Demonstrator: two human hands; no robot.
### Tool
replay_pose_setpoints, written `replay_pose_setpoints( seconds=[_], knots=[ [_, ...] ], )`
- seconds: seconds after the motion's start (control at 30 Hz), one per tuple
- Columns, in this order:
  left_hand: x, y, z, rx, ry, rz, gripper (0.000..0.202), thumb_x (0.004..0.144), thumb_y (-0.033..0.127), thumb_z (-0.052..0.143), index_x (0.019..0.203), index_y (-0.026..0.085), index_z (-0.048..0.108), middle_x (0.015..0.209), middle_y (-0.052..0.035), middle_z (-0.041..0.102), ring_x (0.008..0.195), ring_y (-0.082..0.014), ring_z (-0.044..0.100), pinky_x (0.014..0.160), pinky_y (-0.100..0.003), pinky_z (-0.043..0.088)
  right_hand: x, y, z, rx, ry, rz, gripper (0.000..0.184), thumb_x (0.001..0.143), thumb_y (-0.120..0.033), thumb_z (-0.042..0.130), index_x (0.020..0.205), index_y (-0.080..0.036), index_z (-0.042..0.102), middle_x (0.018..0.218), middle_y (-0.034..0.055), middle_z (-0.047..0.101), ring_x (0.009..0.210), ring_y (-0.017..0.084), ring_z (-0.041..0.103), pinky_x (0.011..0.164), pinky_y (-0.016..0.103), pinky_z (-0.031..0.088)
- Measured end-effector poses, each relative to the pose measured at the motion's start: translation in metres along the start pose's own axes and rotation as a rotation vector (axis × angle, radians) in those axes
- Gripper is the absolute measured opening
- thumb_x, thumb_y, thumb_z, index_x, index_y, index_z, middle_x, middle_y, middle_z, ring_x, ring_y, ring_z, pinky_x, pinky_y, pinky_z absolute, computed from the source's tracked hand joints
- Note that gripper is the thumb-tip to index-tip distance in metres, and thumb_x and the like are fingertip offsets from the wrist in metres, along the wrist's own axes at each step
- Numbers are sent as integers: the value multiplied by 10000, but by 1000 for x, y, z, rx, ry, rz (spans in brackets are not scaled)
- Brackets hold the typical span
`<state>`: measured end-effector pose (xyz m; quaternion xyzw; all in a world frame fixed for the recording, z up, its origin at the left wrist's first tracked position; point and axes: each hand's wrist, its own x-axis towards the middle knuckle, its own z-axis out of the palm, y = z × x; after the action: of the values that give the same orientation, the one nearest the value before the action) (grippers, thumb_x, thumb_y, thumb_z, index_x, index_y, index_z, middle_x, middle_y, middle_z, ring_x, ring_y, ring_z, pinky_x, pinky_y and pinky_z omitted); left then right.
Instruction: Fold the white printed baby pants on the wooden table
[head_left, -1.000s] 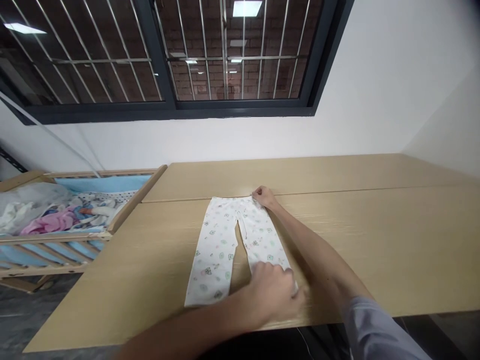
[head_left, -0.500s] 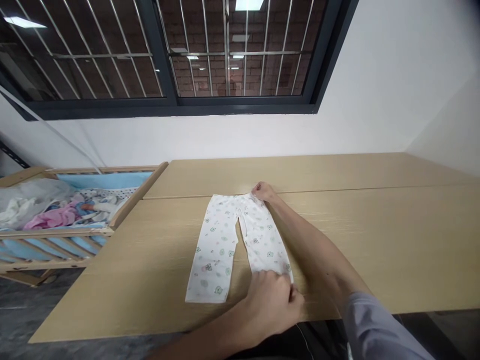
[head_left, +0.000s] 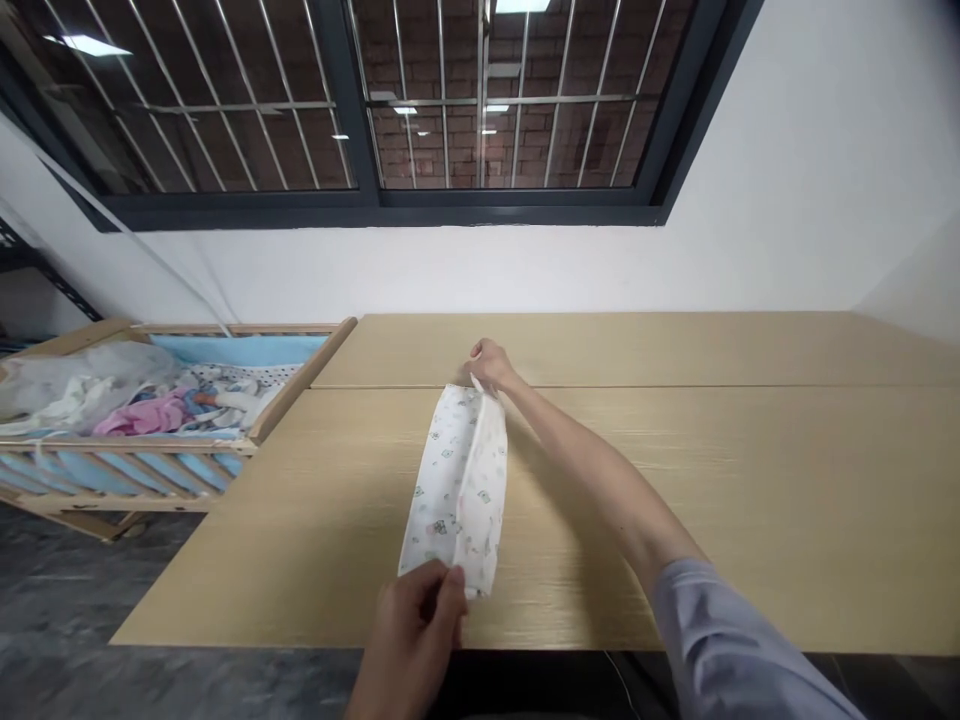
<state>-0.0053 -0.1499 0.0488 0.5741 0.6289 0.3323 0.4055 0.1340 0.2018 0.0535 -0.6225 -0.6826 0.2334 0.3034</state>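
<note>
A small pair of white pants (head_left: 441,470) with a green and grey print lies on the wooden table, one leg brought over toward the other. At the waistband end, my right hand (head_left: 491,366) is closed on the fabric, with a bit of waistband standing up from its fingers. My left hand (head_left: 420,620) pinches the cuff end of the folded-over leg between thumb and finger, near the front of the table. The folded leg is slightly raised along its edge. Part of the lower leg underneath is hidden by my left hand.
The pale wooden table (head_left: 712,480) reaches the white wall (head_left: 810,150) below a barred window (head_left: 495,130). To the left stands a wooden crib (head_left: 289,390) with blue lining, holding a pink cloth (head_left: 150,412) and other fabrics. Grey floor (head_left: 67,600) shows at lower left.
Both hands have carried the right-hand leg of the pants leftward, over the other leg. Earlier the two legs lay spread flat. The view has shifted slightly.
</note>
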Motion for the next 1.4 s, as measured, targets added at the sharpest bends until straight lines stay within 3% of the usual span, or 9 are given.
replay_pose_setpoints(
  seconds=[0.27, 0.4, 0.53, 0.63, 0.7, 0.8, 0.97, 1.1, 1.4],
  knots=[
    [2, -49, -20, 293, 190, -55, 493, 907, 549, 339, 558, 221, 459, 543, -10, 539, 546, -164, 515, 547, -277, 314, -13, -31, 59, -130, -64, -37, 315, 799, -181, 627, 1104, -202, 555, 1011, 110, 651, 930, 284, 643, 768, 352, 476],
    [-1, -55, -24, 556, 214, -80, 448, 958, 435, 364, 627, 220, 578, 614, -31, 659, 604, -203, 631, 570, -287, 335, -22, -34, 65, -160, -93, -65, 244, 884, -227, 572, 1124, -185, 554, 1035, 148, 667, 956, 312, 654, 775, 374, 473],
    [-14, -56, -22, 832, 434, 66, 322, 960, 384, 479, 706, 246, 622, 671, -34, 698, 673, -239, 678, 582, -307, 401, -40, -37, 55, -165, -116, -159, 255, 959, -305, 489, 1174, -180, 545, 1081, 153, 684, 996, 302, 645, 799, 372, 475],
    [-24, -57, -7, 864, 545, 470, 163, 929, 330, 555, 986, 237, 677, 965, -76, 755, 880, -249, 692, 784, -350, 502, -75, -39, 43, -126, -203, -383, 324, 986, -367, 477, 1251, -189, 531, 1160, 128, 683, 1032, 268, 646, 866, 364, 482],
    [-28, -60, 8, 886, 551, 631, 377, 907, 301, 570, 1269, 199, 603, 1239, -123, 704, 1081, -267, 663, 899, -371, 501, -111, -39, 33, -92, -327, -600, 434, 996, -453, 474, 1337, -187, 506, 1301, 143, 635, 1134, 274, 626, 945, 392, 481],
    [-29, -71, 29, 996, 554, 654, 571, 891, 318, 571, 1431, 152, 489, 1428, -172, 588, 1274, -296, 578, 968, -397, 476, -173, -36, 20, -93, -571, -881, 580, 1006, -536, 437, 1489, -215, 424, 1540, 141, 457, 1391, 302, 465, 1113, 459, 398],
    [-29, -94, 42, 1097, 547, 701, 512, 846, 366, 642, 1336, 222, 609, 1361, -177, 641, 1267, -366, 588, 999, -462, 437, -232, -15, 17, -76, -791, -1104, 640, 1032, -473, 408, 1591, -184, 288, 1650, 135, 244, 1539, 257, 205, 1249, 428, 213],
    [-32, -95, 47, 1063, 540, 598, 589, 866, 350, 612, 1445, 271, 530, 1466, -150, 562, 1329, -378, 537, 1012, -478, 426, -209, 6, 29, -118, -795, -1021, 643, 1022, -497, 442, 1592, -240, 292, 1660, 92, 197, 1547, 254, 162, 1264, 458, 158],
    [-29, -92, 36, 1191, 533, 686, 627, 871, 420, 611, 1472, 276, 502, 1402, -149, 618, 1262, -338, 594, 945, -434, 459, -56, 42, 47, -314, -526, -696, 669, 1009, -587, 397, 1590, -273, 294, 1663, 47, 174, 1553, 238, 126, 1270, 454, 51]
  ],
)
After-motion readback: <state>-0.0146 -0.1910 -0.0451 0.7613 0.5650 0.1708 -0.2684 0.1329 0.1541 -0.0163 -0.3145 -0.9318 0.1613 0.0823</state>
